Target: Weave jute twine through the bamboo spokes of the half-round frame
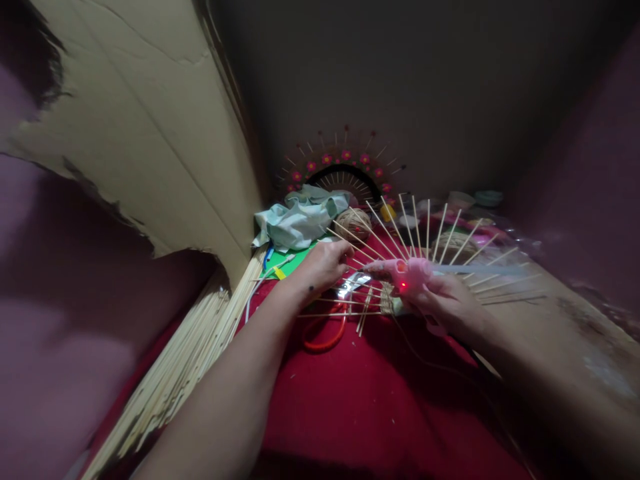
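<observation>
My right hand (453, 303) is wrapped round a pink glue gun (414, 277) with a lit red light and a long pale glue stick out of its back. The nozzle points left, close to my left hand (325, 263). The left fingers are pinched together at the thin wooden sticks (393, 233), which spread out like a fan; what exactly lies between the fingertips is hidden. Twine (387, 298) is wound at the base of the fan. Scissors with an orange-red handle (325, 347) lie below the left hand, partly under the sticks.
Many loose wooden sticks (190, 373) lie along the left, beside a torn cardboard sheet (150, 120). A crumpled pale cloth (300, 217), a twine ball (353, 224) and a flower-decorated half-round piece (345, 160) stand at the back. Red cloth (330, 413) covers the surface; a wooden board (575, 340) lies right.
</observation>
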The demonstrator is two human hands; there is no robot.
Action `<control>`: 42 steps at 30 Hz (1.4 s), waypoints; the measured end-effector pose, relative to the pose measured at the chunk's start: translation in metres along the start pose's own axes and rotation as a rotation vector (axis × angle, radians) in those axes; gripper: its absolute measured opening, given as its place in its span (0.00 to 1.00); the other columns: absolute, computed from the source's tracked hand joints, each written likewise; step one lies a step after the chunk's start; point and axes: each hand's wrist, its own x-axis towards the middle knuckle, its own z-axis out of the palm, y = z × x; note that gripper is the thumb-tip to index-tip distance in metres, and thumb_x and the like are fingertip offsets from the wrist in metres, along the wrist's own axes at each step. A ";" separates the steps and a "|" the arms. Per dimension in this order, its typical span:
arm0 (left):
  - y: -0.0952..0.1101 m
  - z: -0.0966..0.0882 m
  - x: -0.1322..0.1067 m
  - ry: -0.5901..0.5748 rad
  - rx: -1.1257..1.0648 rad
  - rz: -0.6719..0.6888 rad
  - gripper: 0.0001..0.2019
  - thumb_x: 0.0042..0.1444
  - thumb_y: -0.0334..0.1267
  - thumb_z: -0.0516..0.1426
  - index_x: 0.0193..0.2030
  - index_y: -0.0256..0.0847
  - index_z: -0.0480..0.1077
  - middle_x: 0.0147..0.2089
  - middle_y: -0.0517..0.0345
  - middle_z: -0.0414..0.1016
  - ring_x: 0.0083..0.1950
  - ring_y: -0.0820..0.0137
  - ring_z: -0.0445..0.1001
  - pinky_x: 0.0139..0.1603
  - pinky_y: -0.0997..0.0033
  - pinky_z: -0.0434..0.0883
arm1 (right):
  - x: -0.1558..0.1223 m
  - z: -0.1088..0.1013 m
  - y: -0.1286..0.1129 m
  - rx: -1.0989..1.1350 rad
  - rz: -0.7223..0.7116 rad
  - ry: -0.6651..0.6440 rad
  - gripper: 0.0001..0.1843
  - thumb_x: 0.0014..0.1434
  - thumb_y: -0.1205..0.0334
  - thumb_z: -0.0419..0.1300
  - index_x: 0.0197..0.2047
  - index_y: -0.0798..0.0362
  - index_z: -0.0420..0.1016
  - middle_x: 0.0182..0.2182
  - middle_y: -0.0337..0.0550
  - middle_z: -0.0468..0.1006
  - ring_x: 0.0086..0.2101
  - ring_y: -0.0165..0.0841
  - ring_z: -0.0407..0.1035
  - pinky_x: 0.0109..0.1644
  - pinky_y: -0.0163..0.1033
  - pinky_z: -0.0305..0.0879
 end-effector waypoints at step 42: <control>0.002 0.001 0.001 -0.003 0.032 0.006 0.06 0.45 0.26 0.53 0.30 0.38 0.68 0.27 0.61 0.70 0.29 0.74 0.65 0.31 0.74 0.59 | -0.001 0.001 0.009 0.116 0.118 0.008 0.21 0.50 0.43 0.57 0.22 0.54 0.61 0.17 0.33 0.55 0.16 0.22 0.49 0.15 0.30 0.46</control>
